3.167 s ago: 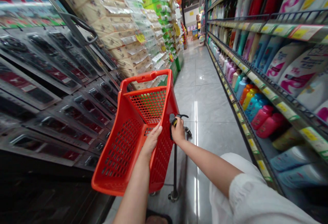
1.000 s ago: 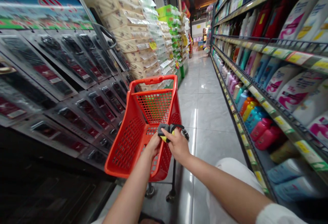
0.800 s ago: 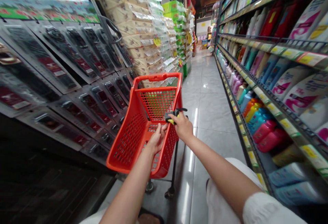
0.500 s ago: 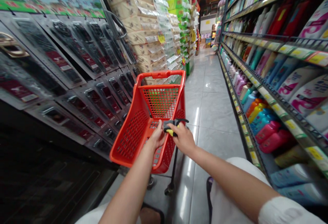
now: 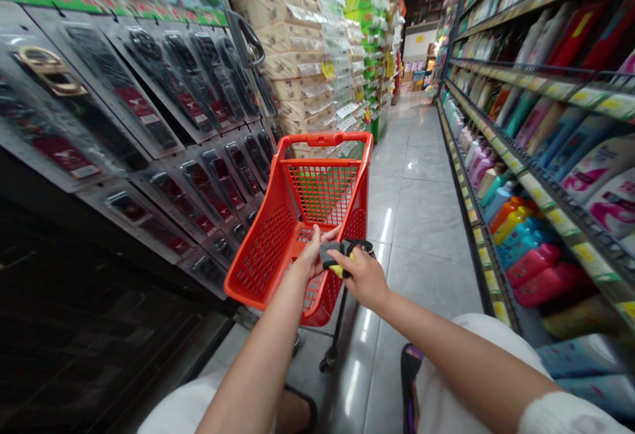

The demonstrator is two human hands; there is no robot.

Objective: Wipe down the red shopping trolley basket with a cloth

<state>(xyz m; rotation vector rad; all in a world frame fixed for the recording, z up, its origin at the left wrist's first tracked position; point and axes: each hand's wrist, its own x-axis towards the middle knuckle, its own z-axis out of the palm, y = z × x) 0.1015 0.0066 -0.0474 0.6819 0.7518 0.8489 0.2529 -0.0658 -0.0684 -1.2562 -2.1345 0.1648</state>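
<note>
My right hand (image 5: 366, 276) is closed around a small black, grey and yellow thing (image 5: 329, 255), whose kind I cannot make out. Its grey end points left, and a dark part sticks out past my knuckles. Right beside that end is my left hand (image 5: 311, 257), thumb raised and fingers stretched out behind the thing. Whether those fingers touch it is hidden. Both hands are over the near right side of a red plastic shopping cart (image 5: 258, 255) with grid walls. The visible part of its basket floor has nothing on it.
Packaged belts (image 5: 193, 83) hang on a rack at the left. Behind the cart rise stacked beige packs (image 5: 297, 57) and green packs (image 5: 367, 17). Shelves of bottles (image 5: 516, 222) line the right. A grey tiled floor (image 5: 421, 202) runs down the aisle between them.
The cart and surroundings have shifted slightly right in view. The thing in my right hand has turned a little, and my left fingers now stretch out further behind it.
</note>
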